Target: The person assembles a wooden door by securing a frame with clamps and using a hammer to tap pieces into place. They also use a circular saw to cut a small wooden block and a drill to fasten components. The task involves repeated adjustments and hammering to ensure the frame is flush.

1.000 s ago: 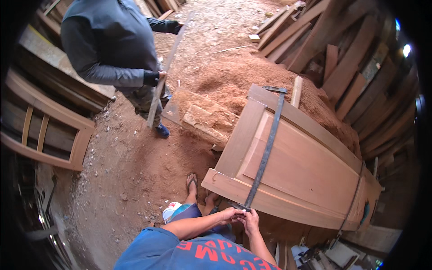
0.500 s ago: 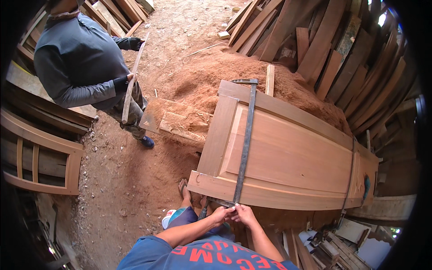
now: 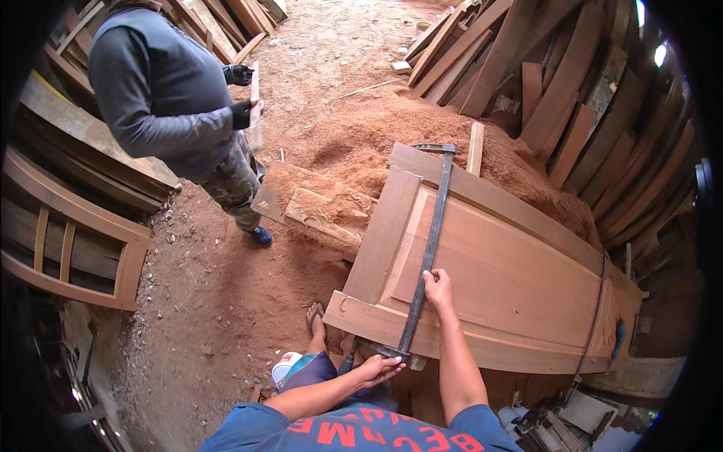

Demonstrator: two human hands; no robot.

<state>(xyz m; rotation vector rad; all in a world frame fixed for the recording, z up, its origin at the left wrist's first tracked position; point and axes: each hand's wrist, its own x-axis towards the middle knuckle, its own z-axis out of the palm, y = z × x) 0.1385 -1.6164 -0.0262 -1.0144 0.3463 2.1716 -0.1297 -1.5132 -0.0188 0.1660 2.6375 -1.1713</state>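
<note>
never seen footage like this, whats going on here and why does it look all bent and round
This is a single view from a wide fisheye camera worn on a person's head, looking down, so straight edges curve toward the rim. No machine is involved, only two bare hands entering from the bottom edge. The right hand grips the dark metal bar of a long clamp that lies across a panelled wooden door. The left hand is at the clamp's near end, by the door's edge. A second clamp crosses the door's far end. Reddish sawdust is heaped behind the door, and planks lean against the wall. Another person in dark gloves stands at upper left holding a wooden strip.
</note>
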